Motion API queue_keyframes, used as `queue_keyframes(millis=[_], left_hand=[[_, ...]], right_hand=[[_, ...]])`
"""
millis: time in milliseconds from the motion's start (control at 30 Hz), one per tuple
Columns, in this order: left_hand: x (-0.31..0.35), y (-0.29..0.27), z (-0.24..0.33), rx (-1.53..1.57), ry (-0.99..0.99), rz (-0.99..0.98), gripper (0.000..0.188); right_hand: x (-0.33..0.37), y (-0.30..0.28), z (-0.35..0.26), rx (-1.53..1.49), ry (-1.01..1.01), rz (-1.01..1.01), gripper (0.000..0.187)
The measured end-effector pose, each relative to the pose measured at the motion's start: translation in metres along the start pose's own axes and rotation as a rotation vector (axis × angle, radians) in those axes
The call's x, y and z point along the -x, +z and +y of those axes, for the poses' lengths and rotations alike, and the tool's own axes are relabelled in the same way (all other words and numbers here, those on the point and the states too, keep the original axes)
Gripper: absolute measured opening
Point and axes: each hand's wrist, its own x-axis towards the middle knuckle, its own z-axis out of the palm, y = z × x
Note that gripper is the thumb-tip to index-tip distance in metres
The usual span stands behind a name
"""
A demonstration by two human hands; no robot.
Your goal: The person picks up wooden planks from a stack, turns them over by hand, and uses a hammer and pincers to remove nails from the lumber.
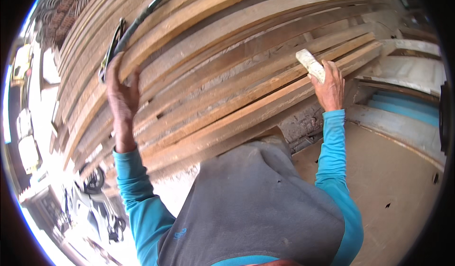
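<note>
1. I have the left hand (123,87), fingers and thumb apart, beside the dark-handled tool (136,23), at ten o'clock.
2. I clamp the right hand (332,87) on the pale block (307,61) at two o'clock, over timber beams (237,116).

Strong daylight (47,107) is flooding the left side; a motorcycle (97,209) is standing there. Stacked brown tiles (61,24) are lying upper left.

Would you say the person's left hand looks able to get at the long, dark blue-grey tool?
Likely yes: the left hand is right by the tool, and nothing visible blocks the way.
</note>
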Motion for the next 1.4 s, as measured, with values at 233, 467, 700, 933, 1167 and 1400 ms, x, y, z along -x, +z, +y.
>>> queue_keyframes(millis=[233,467,700,933,1167,1400], left_hand=[[0.209,0.069,0.059,-0.099,-0.348,-0.482,0.077],[0.283,0.099,0.074,-0.179,-0.511,-0.214,0.064],[0.281,0.110,0.058,-0.147,-0.535,-0.094,0.058],[0.298,0.114,0.061,-0.115,-0.553,-0.050,0.061],[0.318,0.110,0.070,-0.086,-0.669,0.166,0.081],[0.289,0.081,0.066,-0.217,-0.438,-0.171,0.089]], right_hand=[[-0.024,0.011,0.022,0.060,-0.112,-0.259,0.067],[-0.057,-0.056,0.020,-0.421,-0.220,-0.262,0.050],[-0.208,-0.045,-0.001,-0.312,-0.414,0.348,0.042],[-0.326,0.021,-0.086,0.204,-0.478,0.231,0.058],[-0.131,0.011,-0.098,-0.422,-0.786,-0.004,0.052],[-0.023,0.016,0.000,-0.105,-0.711,-0.444,0.089]])
